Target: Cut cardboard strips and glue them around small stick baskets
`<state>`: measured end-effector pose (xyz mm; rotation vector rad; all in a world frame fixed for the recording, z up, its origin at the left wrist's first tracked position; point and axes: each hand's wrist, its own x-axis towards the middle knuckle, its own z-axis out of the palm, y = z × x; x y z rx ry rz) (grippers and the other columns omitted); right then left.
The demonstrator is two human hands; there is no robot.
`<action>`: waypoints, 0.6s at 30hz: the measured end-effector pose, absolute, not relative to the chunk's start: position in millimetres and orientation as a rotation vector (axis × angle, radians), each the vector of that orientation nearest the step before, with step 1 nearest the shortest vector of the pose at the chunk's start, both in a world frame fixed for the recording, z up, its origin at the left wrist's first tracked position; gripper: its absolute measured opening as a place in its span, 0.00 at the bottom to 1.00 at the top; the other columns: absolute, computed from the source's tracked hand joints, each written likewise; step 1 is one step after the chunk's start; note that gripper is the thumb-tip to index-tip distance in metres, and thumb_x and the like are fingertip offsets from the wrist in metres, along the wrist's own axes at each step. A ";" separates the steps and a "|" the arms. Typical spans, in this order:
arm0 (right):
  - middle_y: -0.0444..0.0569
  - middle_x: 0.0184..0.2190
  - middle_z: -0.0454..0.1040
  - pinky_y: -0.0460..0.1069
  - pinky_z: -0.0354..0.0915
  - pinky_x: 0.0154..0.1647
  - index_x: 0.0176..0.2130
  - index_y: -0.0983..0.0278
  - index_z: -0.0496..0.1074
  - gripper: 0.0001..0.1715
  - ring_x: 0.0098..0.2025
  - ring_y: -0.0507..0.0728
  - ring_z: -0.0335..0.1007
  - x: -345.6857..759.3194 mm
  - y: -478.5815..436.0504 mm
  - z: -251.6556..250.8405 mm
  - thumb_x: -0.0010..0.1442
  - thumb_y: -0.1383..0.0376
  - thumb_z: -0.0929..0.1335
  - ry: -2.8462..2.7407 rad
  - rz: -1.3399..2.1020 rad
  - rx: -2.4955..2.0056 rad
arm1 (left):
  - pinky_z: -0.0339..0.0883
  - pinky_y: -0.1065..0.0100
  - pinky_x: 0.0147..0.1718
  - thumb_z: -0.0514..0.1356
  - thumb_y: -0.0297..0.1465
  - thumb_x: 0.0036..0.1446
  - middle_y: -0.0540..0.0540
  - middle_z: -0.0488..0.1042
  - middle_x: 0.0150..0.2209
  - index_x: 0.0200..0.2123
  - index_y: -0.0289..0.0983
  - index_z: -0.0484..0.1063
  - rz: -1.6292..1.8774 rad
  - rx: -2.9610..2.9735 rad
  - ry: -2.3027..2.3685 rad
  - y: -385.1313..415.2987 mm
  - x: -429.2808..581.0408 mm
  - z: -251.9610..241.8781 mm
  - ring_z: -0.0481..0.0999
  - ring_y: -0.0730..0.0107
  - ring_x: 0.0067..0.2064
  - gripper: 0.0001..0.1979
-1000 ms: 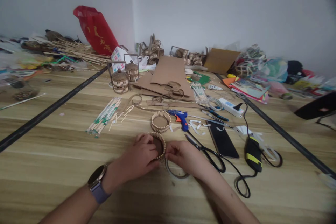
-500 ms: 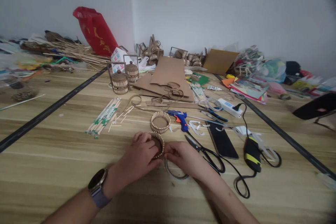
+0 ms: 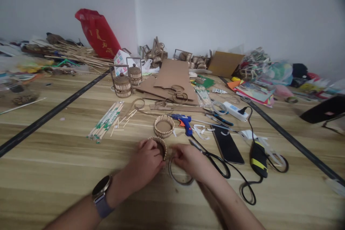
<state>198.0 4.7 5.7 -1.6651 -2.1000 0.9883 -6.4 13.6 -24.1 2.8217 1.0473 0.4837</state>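
Closely: two hands at a small stick-walled basket

Near basket (image 3: 165, 150) sits at the front of the wood-grain table (image 3: 67, 176), round, its wall a row of short pale sticks set upright, giving a beaded rim. Left hand (image 3: 147, 160) grips it, fingers curled over the wall. Right hand (image 3: 190, 160) just beside, thumb and fingertips pinched on a thin, curved strip (image 3: 179, 183) that loops below the palm. Scissors (image 3: 225, 172), black-handled, near the right hand.

Second basket (image 3: 162, 134) stands just beyond: same ribbed wall, flat brown base showing inside. Cardboard sheets (image 3: 174, 75), matte brown, farther back; blue plastic glue gun (image 3: 184, 124) nearer.

Containers: clear sleeve (image 3: 106, 121), green-printed, packed with slim pale sticks; cut pieces (image 3: 130, 115) loose beside it. Clear tub (image 3: 33, 91) at far left, small brown bits within. Lidded basket (image 3: 123, 87), banded and framed by a square handle; lid on, contents hidden.
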 end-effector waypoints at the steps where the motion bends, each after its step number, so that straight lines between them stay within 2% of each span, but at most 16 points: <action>1: 0.41 0.26 0.73 0.45 0.55 0.30 0.37 0.65 0.77 0.12 0.29 0.52 0.65 199.8 4.5 8.1 0.53 0.75 0.68 -2.089 0.976 -1.665 | 0.60 0.52 0.47 0.65 0.29 0.63 0.47 0.78 0.32 0.32 0.37 0.76 0.478 2.815 1.049 14.1 -8.0 -23.4 0.69 0.55 0.45 0.06; 3: 0.42 0.27 0.74 0.44 0.56 0.31 0.40 0.64 0.77 0.14 0.30 0.52 0.66 202.0 3.5 13.0 0.54 0.75 0.68 -2.077 0.996 -1.653 | 0.60 0.53 0.48 0.65 0.29 0.63 0.47 0.78 0.32 0.32 0.37 0.76 0.469 2.804 1.047 15.7 -11.0 -22.1 0.69 0.55 0.44 0.06; 6: 0.42 0.27 0.73 0.45 0.54 0.31 0.35 0.63 0.76 0.11 0.30 0.52 0.66 200.5 0.9 19.0 0.54 0.76 0.68 -2.159 0.978 -1.691 | 0.59 0.53 0.48 0.65 0.30 0.64 0.48 0.78 0.33 0.31 0.38 0.75 0.459 2.801 1.018 18.4 -14.8 -20.1 0.68 0.56 0.44 0.07; 9: 0.42 0.28 0.74 0.45 0.53 0.31 0.35 0.63 0.76 0.11 0.31 0.53 0.66 197.1 -1.1 21.6 0.55 0.77 0.68 -2.258 0.917 -1.722 | 0.59 0.54 0.47 0.65 0.31 0.64 0.48 0.77 0.32 0.31 0.38 0.75 0.463 2.812 1.013 19.5 -16.7 -18.6 0.68 0.56 0.45 0.08; 14: 0.47 0.35 0.77 0.46 0.59 0.39 0.36 0.64 0.76 0.13 0.38 0.55 0.70 198.0 -1.4 18.4 0.57 0.77 0.66 -2.348 0.778 -1.584 | 0.58 0.54 0.46 0.63 0.31 0.66 0.48 0.77 0.33 0.31 0.38 0.74 0.534 2.847 0.965 18.9 -16.6 -19.3 0.67 0.57 0.44 0.09; 18: 0.48 0.37 0.77 0.48 0.59 0.45 0.38 0.63 0.77 0.13 0.42 0.57 0.71 198.8 -1.4 16.8 0.61 0.77 0.66 -2.466 0.590 -1.489 | 0.57 0.54 0.46 0.64 0.30 0.65 0.48 0.76 0.32 0.31 0.37 0.74 0.582 2.839 0.894 19.4 -18.2 -20.9 0.67 0.57 0.44 0.08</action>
